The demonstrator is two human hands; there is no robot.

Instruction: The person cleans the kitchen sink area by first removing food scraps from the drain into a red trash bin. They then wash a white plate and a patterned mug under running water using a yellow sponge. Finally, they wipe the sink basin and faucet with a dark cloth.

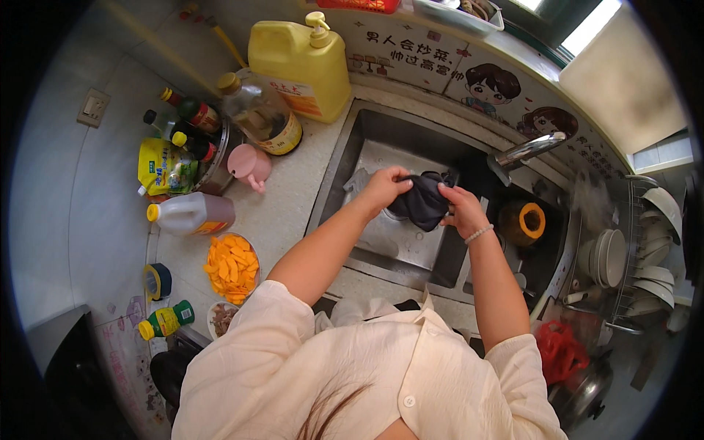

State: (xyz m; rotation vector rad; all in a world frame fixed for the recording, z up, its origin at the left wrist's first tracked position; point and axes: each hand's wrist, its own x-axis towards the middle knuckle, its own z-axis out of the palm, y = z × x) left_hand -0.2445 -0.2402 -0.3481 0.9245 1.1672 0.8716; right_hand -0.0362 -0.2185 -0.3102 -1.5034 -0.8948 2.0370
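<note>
Over the larger basin of a stainless-steel sink (pixel 379 151), I hold a dark, thin, crumpled cloth or bag (pixel 423 203); which of the two I cannot tell. My left hand (pixel 383 192) pinches its left edge between thumb and fingers. On the opposite side, my right hand (pixel 465 208) grips the upper right part, with a beaded bracelet at the wrist. Whitish translucent film, perhaps plastic, lies in the basin beneath my left hand. A chrome faucet (pixel 528 151) stands behind the sink, to the right of both hands.
A hollow pumpkin piece (pixel 511 230) sits in the smaller basin. Left of the sink are a plate of sliced pumpkin (pixel 231 269), a pink cup (pixel 248 164), a large yellow pump jug (pixel 300 71) and several bottles. At right stands a dish rack (pixel 621 258) with bowls.
</note>
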